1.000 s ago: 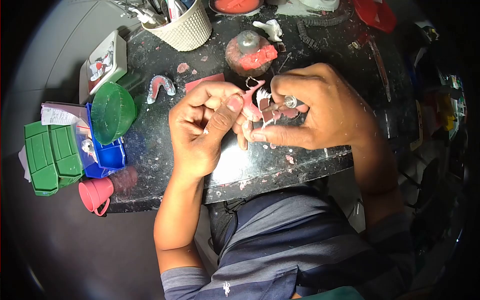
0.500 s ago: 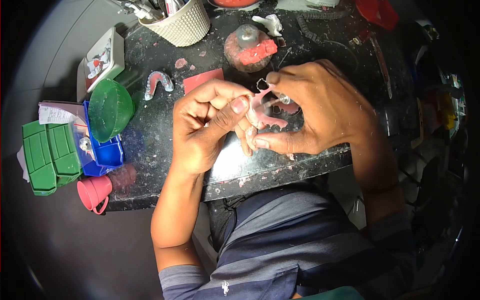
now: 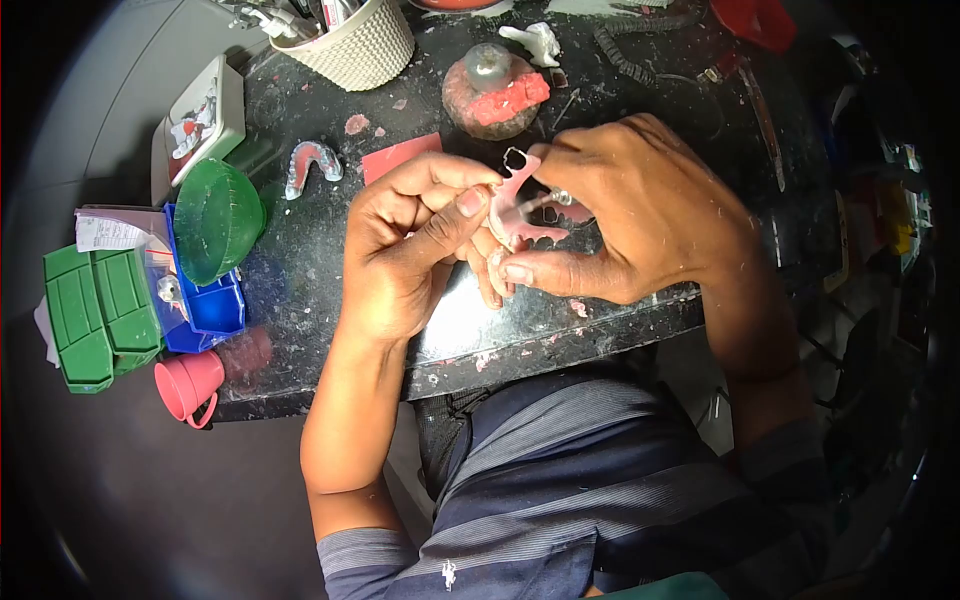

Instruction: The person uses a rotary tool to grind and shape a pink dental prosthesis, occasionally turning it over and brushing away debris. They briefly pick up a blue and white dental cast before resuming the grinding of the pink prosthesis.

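A: Location of the pink plate (image 3: 515, 186)?

B: Held up over the dark surface (image 3: 300, 250), between the two hands. Left hand (image 3: 412, 235) pinches its left side, thumb against fingers.

A: Right hand (image 3: 655, 215)?

B: Curled, gripping a slim tool (image 3: 563, 197). Its thumb reaches across to the left fingertips; whether it touches the plate, cannot tell.

A: Axes?

B: Plate's longer way, as seen, runs away from the wearer, wire loop (image 3: 515, 158) at the far end, scalloped edges toward the right hand. Tool lies roughly crosswise to that, pointing left into the plate. Tip blurred: contact or slight gap, cannot tell.

A: Nearer hand?

B: Left, in direct contact. Right stands just beside, to the plate's right. Judged: the relation that counts is tool tip against plate, the left hand setting the plate's tilt.
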Demonstrator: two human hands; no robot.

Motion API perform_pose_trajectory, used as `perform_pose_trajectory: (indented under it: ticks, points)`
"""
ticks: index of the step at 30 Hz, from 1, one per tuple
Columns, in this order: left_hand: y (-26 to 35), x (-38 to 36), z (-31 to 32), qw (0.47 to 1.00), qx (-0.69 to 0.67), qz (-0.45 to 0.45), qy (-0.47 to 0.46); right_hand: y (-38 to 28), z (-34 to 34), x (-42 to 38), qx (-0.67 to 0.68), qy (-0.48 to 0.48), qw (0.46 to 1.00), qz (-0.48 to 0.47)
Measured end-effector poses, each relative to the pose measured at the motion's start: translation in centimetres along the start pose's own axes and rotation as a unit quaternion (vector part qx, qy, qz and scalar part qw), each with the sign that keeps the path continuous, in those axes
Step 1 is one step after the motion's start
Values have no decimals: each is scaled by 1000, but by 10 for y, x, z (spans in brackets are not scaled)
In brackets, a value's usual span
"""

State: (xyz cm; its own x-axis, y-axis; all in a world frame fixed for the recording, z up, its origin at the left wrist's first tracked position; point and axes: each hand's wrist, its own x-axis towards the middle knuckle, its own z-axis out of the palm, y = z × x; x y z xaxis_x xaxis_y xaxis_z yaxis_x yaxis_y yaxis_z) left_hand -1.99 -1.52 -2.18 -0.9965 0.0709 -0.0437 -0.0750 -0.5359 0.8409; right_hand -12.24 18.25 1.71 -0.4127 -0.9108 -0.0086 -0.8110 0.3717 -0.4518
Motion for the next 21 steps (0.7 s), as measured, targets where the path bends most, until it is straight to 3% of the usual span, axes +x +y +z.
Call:
perform_pose_trajectory:
  ticks: [2,12,21]
  points:
    - [-1,0,0,1000,-11,-3,-3,1,3,0,32,41,999,0]
    - [0,1,-1,1000,-17,-16,-7,1,5,-1,33,36,999,-7]
    - [-1,1,-4,1000,-5,-1,-21,0,-1,0,-8,-34,999,19]
